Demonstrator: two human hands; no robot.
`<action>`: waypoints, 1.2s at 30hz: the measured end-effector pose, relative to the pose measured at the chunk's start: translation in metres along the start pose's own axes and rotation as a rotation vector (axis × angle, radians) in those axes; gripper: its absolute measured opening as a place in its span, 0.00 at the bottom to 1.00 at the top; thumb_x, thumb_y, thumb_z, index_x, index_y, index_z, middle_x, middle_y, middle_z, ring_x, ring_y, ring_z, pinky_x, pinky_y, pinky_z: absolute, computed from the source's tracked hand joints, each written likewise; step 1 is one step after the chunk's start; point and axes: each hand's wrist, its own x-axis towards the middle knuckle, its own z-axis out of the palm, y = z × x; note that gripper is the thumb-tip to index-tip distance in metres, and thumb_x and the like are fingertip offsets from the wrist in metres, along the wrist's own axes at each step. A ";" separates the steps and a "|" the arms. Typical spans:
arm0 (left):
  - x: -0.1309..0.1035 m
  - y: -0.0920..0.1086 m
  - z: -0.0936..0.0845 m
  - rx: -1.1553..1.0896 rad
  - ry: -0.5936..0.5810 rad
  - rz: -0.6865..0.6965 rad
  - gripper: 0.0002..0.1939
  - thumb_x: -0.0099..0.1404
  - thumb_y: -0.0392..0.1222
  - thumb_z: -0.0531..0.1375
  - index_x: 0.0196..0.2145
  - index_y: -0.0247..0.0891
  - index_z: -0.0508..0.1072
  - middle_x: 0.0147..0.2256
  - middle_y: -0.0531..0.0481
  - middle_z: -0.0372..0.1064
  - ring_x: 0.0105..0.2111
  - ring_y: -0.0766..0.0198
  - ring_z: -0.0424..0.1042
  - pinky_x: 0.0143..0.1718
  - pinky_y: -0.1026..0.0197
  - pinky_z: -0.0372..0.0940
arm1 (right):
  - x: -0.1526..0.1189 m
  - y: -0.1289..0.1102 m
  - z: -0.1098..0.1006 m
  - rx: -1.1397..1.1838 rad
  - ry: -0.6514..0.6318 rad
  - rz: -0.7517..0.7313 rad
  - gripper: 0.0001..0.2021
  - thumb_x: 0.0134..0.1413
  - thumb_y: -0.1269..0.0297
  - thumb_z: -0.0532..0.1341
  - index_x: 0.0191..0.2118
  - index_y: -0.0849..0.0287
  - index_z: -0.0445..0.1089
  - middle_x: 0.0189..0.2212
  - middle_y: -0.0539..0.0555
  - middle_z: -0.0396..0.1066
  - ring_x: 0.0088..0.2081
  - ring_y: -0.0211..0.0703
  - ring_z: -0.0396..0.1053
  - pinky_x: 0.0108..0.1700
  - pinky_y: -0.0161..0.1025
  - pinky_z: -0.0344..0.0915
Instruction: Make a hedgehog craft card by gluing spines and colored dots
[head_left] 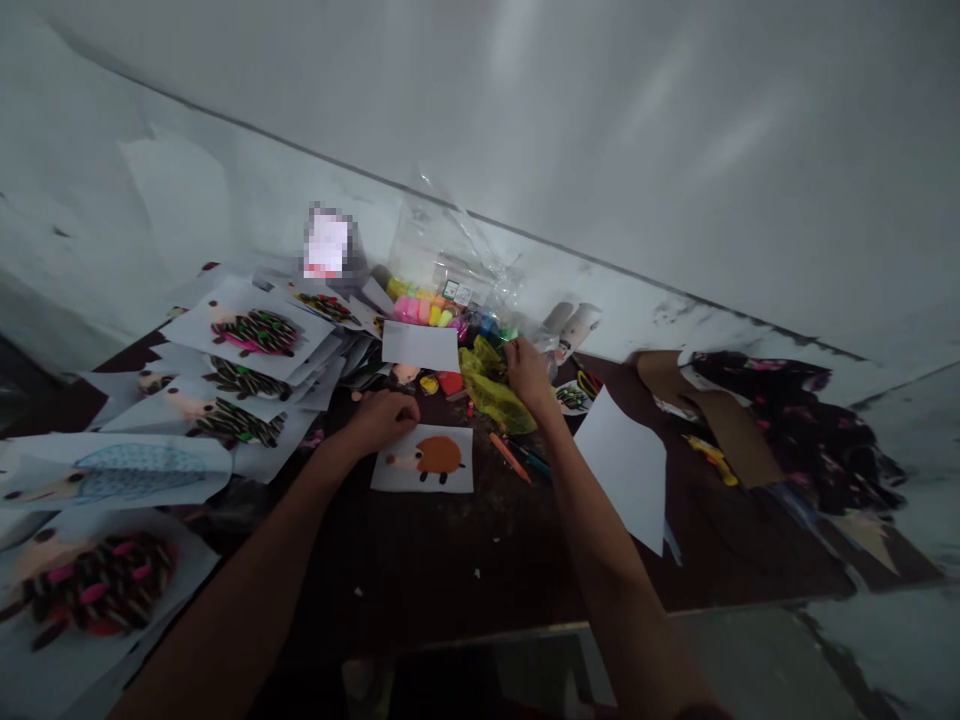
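My left hand [386, 418] is curled above the top left corner of a small white card [382, 476]. Whether its bent fingers pinch anything is hidden. On the card is a hedgehog figure with a round orange-brown body [439, 456], a pale snout and dark feet. Farther off, my right hand [528, 372] has its fingers closed at the edge of a crumpled yellow plastic bag [491, 392]. What lies inside the bag cannot be made out. Beside the bag are a red piece [450, 383], a small yellow pot [428, 384] and an orange pen-like stick [510, 458].
Stacked hedgehog pictures [255, 330] cover the table's left side. Against the wall sits a clear bag [442, 250] with colourful clay packs [420, 308]. A blank white sheet [622, 465] lies right of my right arm, before brown cardboard [731, 430] and dark flowered cloth [814, 430].
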 end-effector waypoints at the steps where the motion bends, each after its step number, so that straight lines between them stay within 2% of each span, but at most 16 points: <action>1: 0.000 0.000 0.000 -0.004 0.003 0.006 0.11 0.59 0.34 0.59 0.33 0.41 0.82 0.34 0.49 0.80 0.37 0.58 0.75 0.38 0.60 0.61 | -0.007 -0.005 0.002 0.014 -0.039 -0.048 0.16 0.75 0.62 0.47 0.48 0.61 0.70 0.45 0.61 0.78 0.45 0.48 0.74 0.43 0.37 0.61; 5: -0.001 0.001 -0.002 0.005 0.002 0.024 0.12 0.59 0.34 0.57 0.32 0.41 0.82 0.34 0.49 0.80 0.35 0.59 0.75 0.38 0.60 0.62 | -0.037 -0.028 0.018 -0.035 -0.244 -0.157 0.17 0.75 0.62 0.46 0.51 0.60 0.71 0.46 0.61 0.78 0.47 0.48 0.74 0.45 0.38 0.64; 11: -0.001 0.000 -0.005 -0.019 -0.036 0.055 0.13 0.59 0.34 0.57 0.34 0.41 0.82 0.35 0.48 0.81 0.37 0.58 0.76 0.39 0.60 0.64 | -0.056 -0.042 0.042 -0.049 -0.323 -0.300 0.14 0.71 0.65 0.54 0.56 0.58 0.71 0.52 0.61 0.74 0.50 0.48 0.73 0.49 0.39 0.67; 19: -0.002 0.004 -0.008 0.025 -0.058 0.015 0.12 0.59 0.35 0.58 0.33 0.41 0.83 0.36 0.47 0.82 0.38 0.56 0.77 0.40 0.60 0.64 | -0.060 -0.027 0.054 0.195 -0.221 -0.325 0.18 0.61 0.71 0.63 0.56 0.57 0.73 0.60 0.60 0.66 0.58 0.48 0.67 0.61 0.43 0.62; 21: -0.002 0.005 -0.008 0.037 -0.061 0.010 0.12 0.59 0.36 0.58 0.33 0.40 0.83 0.37 0.46 0.82 0.38 0.55 0.77 0.40 0.59 0.64 | -0.060 -0.023 0.053 0.242 -0.164 -0.300 0.16 0.61 0.72 0.62 0.53 0.58 0.74 0.59 0.60 0.67 0.57 0.47 0.67 0.60 0.42 0.63; 24: -0.003 0.005 -0.007 0.039 -0.056 0.002 0.12 0.59 0.36 0.58 0.34 0.40 0.83 0.36 0.45 0.82 0.38 0.55 0.77 0.41 0.58 0.64 | -0.060 -0.018 0.052 0.240 -0.122 -0.248 0.09 0.63 0.71 0.59 0.45 0.60 0.75 0.49 0.59 0.73 0.50 0.47 0.70 0.55 0.41 0.65; 27: -0.003 0.006 -0.007 0.036 -0.054 -0.011 0.11 0.60 0.37 0.59 0.33 0.40 0.83 0.35 0.46 0.82 0.37 0.55 0.77 0.41 0.58 0.63 | -0.059 -0.017 0.050 0.199 -0.144 -0.199 0.09 0.67 0.69 0.56 0.41 0.60 0.75 0.42 0.58 0.76 0.45 0.46 0.71 0.50 0.38 0.64; 30: -0.004 0.007 -0.008 0.036 -0.067 -0.034 0.11 0.60 0.37 0.59 0.32 0.40 0.83 0.35 0.45 0.82 0.37 0.54 0.77 0.42 0.57 0.63 | -0.059 -0.017 0.048 0.159 -0.151 -0.171 0.13 0.70 0.65 0.54 0.39 0.61 0.76 0.41 0.59 0.77 0.43 0.46 0.72 0.49 0.37 0.63; 36: -0.005 0.006 -0.008 0.050 -0.085 -0.013 0.10 0.59 0.38 0.59 0.32 0.40 0.82 0.34 0.47 0.82 0.36 0.55 0.77 0.40 0.58 0.62 | -0.062 -0.014 0.045 0.195 -0.121 -0.156 0.13 0.67 0.70 0.52 0.46 0.60 0.74 0.43 0.58 0.77 0.45 0.46 0.72 0.49 0.37 0.63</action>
